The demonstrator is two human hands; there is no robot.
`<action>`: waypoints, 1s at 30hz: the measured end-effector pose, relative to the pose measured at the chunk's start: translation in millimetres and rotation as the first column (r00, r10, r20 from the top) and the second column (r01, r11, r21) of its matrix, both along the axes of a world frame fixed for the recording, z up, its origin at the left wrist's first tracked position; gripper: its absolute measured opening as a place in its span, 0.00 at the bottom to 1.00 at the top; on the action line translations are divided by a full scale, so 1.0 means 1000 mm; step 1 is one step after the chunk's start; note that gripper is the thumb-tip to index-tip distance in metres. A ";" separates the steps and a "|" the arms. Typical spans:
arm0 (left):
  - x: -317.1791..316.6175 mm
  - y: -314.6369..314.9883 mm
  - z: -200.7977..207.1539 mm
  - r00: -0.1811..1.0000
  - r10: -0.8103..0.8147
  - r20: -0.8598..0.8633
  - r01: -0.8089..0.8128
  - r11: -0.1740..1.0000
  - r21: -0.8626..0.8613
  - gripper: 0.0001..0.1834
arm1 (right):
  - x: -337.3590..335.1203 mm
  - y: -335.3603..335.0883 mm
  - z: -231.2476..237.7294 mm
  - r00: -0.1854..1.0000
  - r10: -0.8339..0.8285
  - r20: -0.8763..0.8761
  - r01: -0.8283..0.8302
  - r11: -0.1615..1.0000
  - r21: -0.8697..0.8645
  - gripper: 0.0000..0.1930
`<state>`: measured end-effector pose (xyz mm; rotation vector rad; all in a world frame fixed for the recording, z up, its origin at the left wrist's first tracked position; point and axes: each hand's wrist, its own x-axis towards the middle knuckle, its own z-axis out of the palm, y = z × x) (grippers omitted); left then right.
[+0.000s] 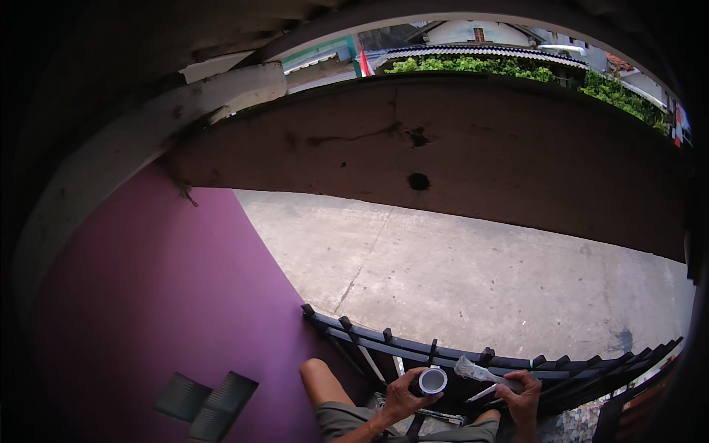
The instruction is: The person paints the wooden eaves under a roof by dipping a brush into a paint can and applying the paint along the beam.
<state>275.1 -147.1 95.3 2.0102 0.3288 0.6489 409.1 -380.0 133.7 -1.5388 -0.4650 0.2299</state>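
Note:
Low in the view, my left hand is wrapped round a small round cup with a pale rim and a greyish inside; I cannot tell what it contains. To the right of it, my right hand grips the handle of a paintbrush. The brush's whitish head points left toward the cup and stays apart from it. Both hands are close to the top of a black metal fence. Above and ahead of them a long brown wooden beam spans the view, with a dark round hole and stains on its face.
A purple wall rises on the left, with dark slatted vents low down. A pale beam meets the brown one there. Beyond the fence, far below, lies concrete pavement. Green plants and roofs show at the back.

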 end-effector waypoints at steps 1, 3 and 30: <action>-0.001 0.000 -0.004 1.000 -0.014 0.000 0.014 1.000 0.006 0.32 | 0.001 -0.003 -0.006 1.000 -0.006 0.000 0.006 1.000 0.008 0.10; -0.001 -0.003 -0.012 1.000 -0.025 0.011 0.025 1.000 0.006 0.31 | 0.001 -0.009 -0.020 0.999 -0.002 -0.044 0.001 1.000 -0.011 0.10; 0.024 -0.031 -0.011 0.992 -0.123 -0.030 0.122 0.992 -0.025 0.29 | -0.033 -0.049 -0.058 0.912 -0.198 -0.359 0.263 0.954 0.141 0.08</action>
